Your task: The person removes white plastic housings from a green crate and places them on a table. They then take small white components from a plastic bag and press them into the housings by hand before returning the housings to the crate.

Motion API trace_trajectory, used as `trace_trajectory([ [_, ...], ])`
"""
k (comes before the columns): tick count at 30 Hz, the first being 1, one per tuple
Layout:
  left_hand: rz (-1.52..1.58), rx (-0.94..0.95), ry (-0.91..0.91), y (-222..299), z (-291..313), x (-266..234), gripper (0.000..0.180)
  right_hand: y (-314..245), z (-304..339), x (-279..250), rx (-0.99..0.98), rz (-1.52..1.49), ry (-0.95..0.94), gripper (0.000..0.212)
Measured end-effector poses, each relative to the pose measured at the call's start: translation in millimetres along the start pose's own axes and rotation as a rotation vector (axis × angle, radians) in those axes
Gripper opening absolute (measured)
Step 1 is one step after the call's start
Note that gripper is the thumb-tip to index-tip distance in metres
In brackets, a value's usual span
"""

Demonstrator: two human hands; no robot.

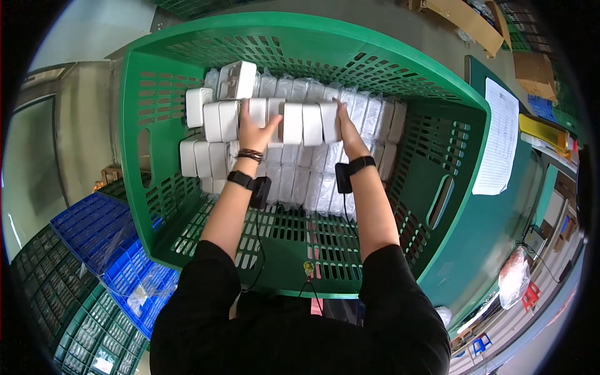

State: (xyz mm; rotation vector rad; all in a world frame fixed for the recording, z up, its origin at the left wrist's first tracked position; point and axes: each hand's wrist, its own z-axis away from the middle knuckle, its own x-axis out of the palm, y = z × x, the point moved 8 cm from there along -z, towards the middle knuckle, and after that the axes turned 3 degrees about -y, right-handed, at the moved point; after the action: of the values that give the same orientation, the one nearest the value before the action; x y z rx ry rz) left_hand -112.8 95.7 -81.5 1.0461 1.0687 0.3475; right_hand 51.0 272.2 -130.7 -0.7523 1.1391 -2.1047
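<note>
A large green slatted crate [128, 100] holds layers of small white boxes, many in clear plastic sleeves. My left hand [255, 132] grips the left end of a row of white boxes [292, 124], its thumb across their near faces. Against the row's right end presses my right hand [351, 132], fingers pointing away from me, so the row is squeezed between both hands. Left of my left hand are more white boxes [212, 122], and one box [237, 80] sits tilted on top at the back. Sleeved boxes [289, 187] lie beneath the row.
Blue crates [94, 225] and dark green crates [94, 331] are stacked at the left. To the right, a green board [459, 262] carries a written sheet [497, 137] beside a yellow tray [540, 134]. Cardboard boxes [465, 22] stand at the far right.
</note>
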Motion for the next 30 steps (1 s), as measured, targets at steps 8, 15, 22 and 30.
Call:
trace_trajectory([
  [8, 0.186, -0.177, -0.332, -42.6, -8.3, 29.5, 0.073, 40.3, 28.4, -13.2, 0.152, -0.330, 0.151, 0.053],
  [15, 0.266, -0.381, -0.510, -26.8, 7.4, 40.7, 0.056, 8.5, 46.4, -12.5, 0.087, -0.529, 0.134, 0.049],
  [22, 0.622, -0.243, -0.650, 153.0, 95.7, 2.9, 0.047, -152.3, 223.6, -44.8, -0.195, -0.356, 0.238, 0.050],
  [30, 0.714, 0.303, -1.232, 481.0, 325.5, 53.4, 0.055, -283.2, 611.7, -161.9, -0.488, -0.098, 0.799, 0.055],
])
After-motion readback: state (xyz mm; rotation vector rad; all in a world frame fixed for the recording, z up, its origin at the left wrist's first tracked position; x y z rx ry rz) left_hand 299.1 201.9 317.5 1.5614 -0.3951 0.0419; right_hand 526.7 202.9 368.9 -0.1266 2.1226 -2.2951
